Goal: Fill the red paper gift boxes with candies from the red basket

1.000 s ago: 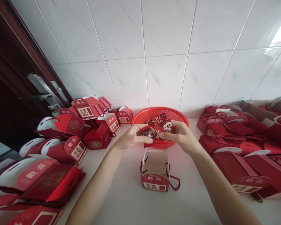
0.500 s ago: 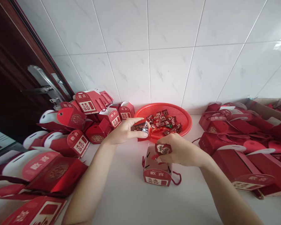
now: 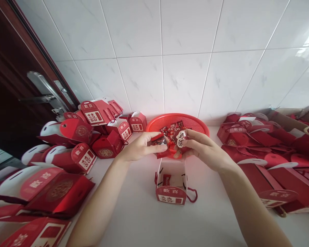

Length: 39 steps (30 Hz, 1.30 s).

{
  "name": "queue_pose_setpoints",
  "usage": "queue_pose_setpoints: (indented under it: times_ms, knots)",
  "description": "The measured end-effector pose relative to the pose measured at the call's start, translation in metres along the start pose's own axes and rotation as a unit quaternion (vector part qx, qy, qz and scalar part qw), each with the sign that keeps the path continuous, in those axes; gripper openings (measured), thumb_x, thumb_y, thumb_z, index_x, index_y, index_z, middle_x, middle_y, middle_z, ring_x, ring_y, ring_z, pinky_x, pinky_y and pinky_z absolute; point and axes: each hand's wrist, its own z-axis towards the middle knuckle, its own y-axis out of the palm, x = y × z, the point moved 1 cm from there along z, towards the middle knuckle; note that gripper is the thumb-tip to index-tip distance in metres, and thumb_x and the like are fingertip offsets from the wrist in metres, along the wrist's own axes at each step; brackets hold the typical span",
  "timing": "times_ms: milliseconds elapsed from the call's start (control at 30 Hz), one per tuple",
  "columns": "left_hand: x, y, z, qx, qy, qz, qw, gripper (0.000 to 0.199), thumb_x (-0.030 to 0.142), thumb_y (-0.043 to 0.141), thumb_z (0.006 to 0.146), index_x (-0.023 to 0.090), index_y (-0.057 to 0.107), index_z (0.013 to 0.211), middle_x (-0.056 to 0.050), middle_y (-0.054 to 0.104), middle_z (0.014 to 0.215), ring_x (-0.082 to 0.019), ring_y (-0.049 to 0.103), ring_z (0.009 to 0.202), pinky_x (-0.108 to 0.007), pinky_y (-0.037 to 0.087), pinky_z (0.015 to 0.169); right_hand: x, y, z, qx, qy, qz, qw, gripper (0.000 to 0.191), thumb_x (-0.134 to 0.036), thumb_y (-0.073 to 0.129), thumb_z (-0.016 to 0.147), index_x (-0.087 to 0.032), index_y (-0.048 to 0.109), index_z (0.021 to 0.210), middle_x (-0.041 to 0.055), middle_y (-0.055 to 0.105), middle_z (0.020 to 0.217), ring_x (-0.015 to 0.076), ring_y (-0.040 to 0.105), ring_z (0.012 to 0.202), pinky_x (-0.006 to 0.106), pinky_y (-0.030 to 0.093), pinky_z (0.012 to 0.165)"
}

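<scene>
My left hand (image 3: 137,147) is closed on a dark red wrapped candy (image 3: 159,141), held over the basket's near rim. Close beside it, my right hand (image 3: 206,149) pinches a red candy with a white label (image 3: 181,138). Other candies may be hidden under the fingers. Below both hands stands an open red gift box (image 3: 170,195) with a cord handle on its right side. One small red candy (image 3: 166,179) lies inside the box. Behind the hands, a red plastic basket (image 3: 154,122) holds several wrapped candies, partly covered by my fingers.
Red gift boxes (image 3: 86,157) are piled along the left, up to the tiled wall (image 3: 136,85). More red boxes (image 3: 257,178) crowd the right side, with a cardboard carton (image 3: 285,118) behind them. A dark door with a metal handle (image 3: 45,99) is at the far left.
My right hand has lifted away from the box with its candy, up beside my left hand. The box's inside now shows a red candy. My left hand has barely moved.
</scene>
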Motion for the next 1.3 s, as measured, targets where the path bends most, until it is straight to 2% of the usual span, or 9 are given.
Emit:
queue_pose_setpoints:
  times_ms: [167, 333, 500, 667, 733, 867, 1000, 1067, 1300]
  knots:
    - [0.0, -0.004, -0.001, 0.022, -0.013, -0.008, 1.0, 0.023, 0.028, 0.079, 0.076, 0.018, 0.076, 0.096, -0.004, 0.075, 0.093, -0.02, 0.066, 0.088, -0.029, 0.05, 0.081, -0.004, -0.002, -0.002, -0.017, -0.043, -0.072, 0.996, 0.016, -0.034, 0.069, 0.088, -0.019, 0.071, 0.087, 0.0045, 0.07, 0.092, 0.0189, 0.065, 0.086, 0.032, 0.056, 0.08]
    - [0.002, -0.011, -0.002, 0.06, -0.021, -0.009, 0.998, 0.02, 0.024, 0.078, 0.072, 0.017, 0.074, 0.091, -0.002, 0.07, 0.089, -0.015, 0.06, 0.079, -0.025, 0.046, 0.071, -0.006, 0.003, -0.006, -0.079, -0.022, -0.137, 0.987, 0.018, -0.032, 0.071, 0.087, -0.018, 0.071, 0.099, 0.0029, 0.07, 0.083, 0.0156, 0.063, 0.075, 0.029, 0.051, 0.071]
    - [0.001, -0.013, -0.002, 0.058, -0.024, -0.028, 0.998, 0.021, 0.024, 0.079, 0.073, 0.016, 0.073, 0.092, -0.002, 0.069, 0.087, -0.014, 0.059, 0.078, -0.025, 0.044, 0.07, 0.002, 0.019, -0.009, -0.139, 0.012, -0.285, 0.948, 0.008, -0.022, 0.065, 0.088, -0.018, 0.069, 0.093, -0.0012, 0.067, 0.072, 0.0114, 0.055, 0.062, 0.024, 0.043, 0.057]
    - [0.002, -0.012, -0.003, 0.046, -0.02, -0.031, 0.998, 0.019, 0.022, 0.078, 0.074, 0.016, 0.072, 0.091, -0.002, 0.07, 0.087, -0.014, 0.06, 0.079, -0.025, 0.044, 0.07, 0.005, 0.03, -0.011, -0.197, -0.006, -0.367, 0.909, 0.02, -0.008, 0.06, 0.084, -0.019, 0.074, 0.092, -0.0003, 0.072, 0.078, 0.0114, 0.058, 0.064, 0.024, 0.042, 0.059]
    - [0.003, -0.012, -0.004, 0.044, -0.017, -0.025, 0.999, 0.018, 0.022, 0.077, 0.075, 0.016, 0.072, 0.091, -0.002, 0.07, 0.088, -0.014, 0.06, 0.08, -0.025, 0.044, 0.072, 0.002, 0.029, -0.011, -0.171, -0.02, -0.362, 0.916, 0.021, -0.009, 0.059, 0.085, -0.02, 0.075, 0.094, 0.0008, 0.075, 0.084, 0.0134, 0.062, 0.071, 0.025, 0.045, 0.063]
    - [0.005, -0.009, -0.005, 0.035, -0.006, -0.017, 0.999, 0.019, 0.023, 0.076, 0.077, 0.017, 0.073, 0.094, -0.003, 0.07, 0.093, -0.016, 0.062, 0.087, -0.027, 0.046, 0.078, -0.004, 0.019, -0.01, -0.004, -0.079, -0.328, 0.941, 0.014, -0.019, 0.057, 0.091, -0.02, 0.072, 0.093, 0.0025, 0.075, 0.088, 0.0161, 0.065, 0.078, 0.027, 0.048, 0.067]
    - [0.006, -0.004, -0.004, 0.012, -0.001, -0.017, 1.0, 0.022, 0.021, 0.075, 0.076, 0.018, 0.074, 0.098, -0.004, 0.072, 0.1, -0.018, 0.063, 0.093, -0.029, 0.048, 0.083, -0.003, 0.01, -0.009, 0.105, -0.101, -0.303, 0.942, 0.011, -0.03, 0.062, 0.091, -0.02, 0.066, 0.093, 0.0036, 0.073, 0.089, 0.0171, 0.065, 0.079, 0.029, 0.052, 0.068]
    - [0.006, -0.001, -0.004, 0.006, -0.004, -0.016, 1.0, 0.022, 0.02, 0.074, 0.076, 0.018, 0.073, 0.098, -0.005, 0.072, 0.101, -0.019, 0.064, 0.094, -0.03, 0.049, 0.085, 0.0, 0.009, -0.006, 0.122, -0.086, -0.303, 0.941, 0.015, -0.034, 0.065, 0.09, -0.02, 0.065, 0.095, 0.0036, 0.072, 0.089, 0.0169, 0.064, 0.076, 0.03, 0.052, 0.067]
    - [0.003, 0.006, -0.005, -0.021, -0.004, -0.037, 0.999, 0.033, 0.017, 0.07, 0.08, 0.021, 0.069, 0.113, -0.006, 0.068, 0.121, -0.021, 0.063, 0.109, -0.032, 0.05, 0.09, 0.005, 0.015, -0.001, 0.075, -0.062, -0.261, 0.961, 0.025, -0.044, 0.071, 0.087, -0.02, 0.067, 0.09, 0.0029, 0.073, 0.091, 0.0163, 0.063, 0.076, 0.03, 0.05, 0.066]
